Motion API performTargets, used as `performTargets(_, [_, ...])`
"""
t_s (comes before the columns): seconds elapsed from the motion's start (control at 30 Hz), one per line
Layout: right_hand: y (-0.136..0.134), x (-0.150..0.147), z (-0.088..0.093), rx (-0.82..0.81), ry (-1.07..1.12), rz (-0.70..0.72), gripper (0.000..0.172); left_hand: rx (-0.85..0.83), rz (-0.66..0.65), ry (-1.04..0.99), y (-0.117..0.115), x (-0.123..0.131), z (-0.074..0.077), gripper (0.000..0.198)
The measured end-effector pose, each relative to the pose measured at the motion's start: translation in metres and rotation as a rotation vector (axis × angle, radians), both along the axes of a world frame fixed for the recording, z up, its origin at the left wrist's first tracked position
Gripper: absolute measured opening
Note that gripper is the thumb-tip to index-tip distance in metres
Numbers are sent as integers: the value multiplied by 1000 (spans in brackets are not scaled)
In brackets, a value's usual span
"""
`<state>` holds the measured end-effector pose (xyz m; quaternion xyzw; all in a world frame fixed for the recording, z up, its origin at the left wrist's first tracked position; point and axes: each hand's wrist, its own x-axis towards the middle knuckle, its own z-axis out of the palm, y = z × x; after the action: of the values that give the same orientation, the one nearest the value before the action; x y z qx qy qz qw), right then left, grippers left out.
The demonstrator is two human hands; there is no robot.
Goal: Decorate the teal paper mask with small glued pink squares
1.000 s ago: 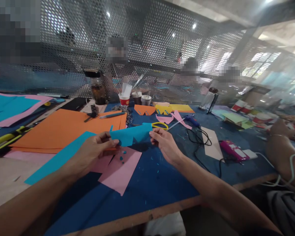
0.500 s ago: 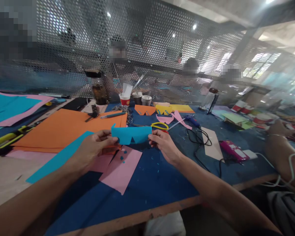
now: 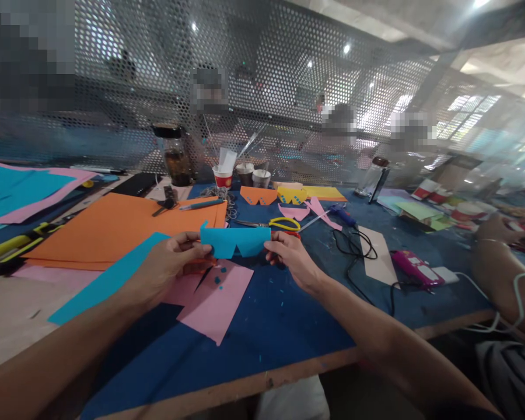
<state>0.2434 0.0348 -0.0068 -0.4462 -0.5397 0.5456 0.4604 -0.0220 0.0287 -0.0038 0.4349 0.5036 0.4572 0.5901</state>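
Observation:
A blue paper cutout (image 3: 236,240), shaped like a glasses front with a notch in its lower edge, is held up above the table. My left hand (image 3: 177,256) pinches its left end, and my right hand (image 3: 289,256) pinches its right end. Just behind it lie scissors with yellow handles (image 3: 285,224). Below is a pink paper sheet (image 3: 221,309) with a few small blue scraps (image 3: 217,281) on it. Farther back stand a similar orange cutout (image 3: 258,196) and a yellow cutout (image 3: 291,195), both with blue marks along the lower edge.
Orange sheets (image 3: 100,224) and a blue strip (image 3: 83,294) lie at left. Paper cups (image 3: 223,177) and a jar (image 3: 176,160) stand before the perforated screen. At right are a blue glue gun (image 3: 343,215), black cord (image 3: 354,251), a magenta device (image 3: 413,267) and another person's arm (image 3: 492,256).
The blue cutout has shifted very slightly right and its raised left tip looks a little different in angle. Both hands keep their pinch on it.

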Motion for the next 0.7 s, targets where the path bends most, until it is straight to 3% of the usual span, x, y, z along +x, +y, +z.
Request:
performTargets(0.1, [2,1,-1,2,-20,5,20,-1,17,-4,0,0,-2,41])
performTargets(0.43, [11,8,-5,29,-109,-69,46,26,19,16,-1,5,-6,40])
performTargets(0.7, [15,8,-8,81,-195,-67,51,23,-13,58,-6,8,3,42])
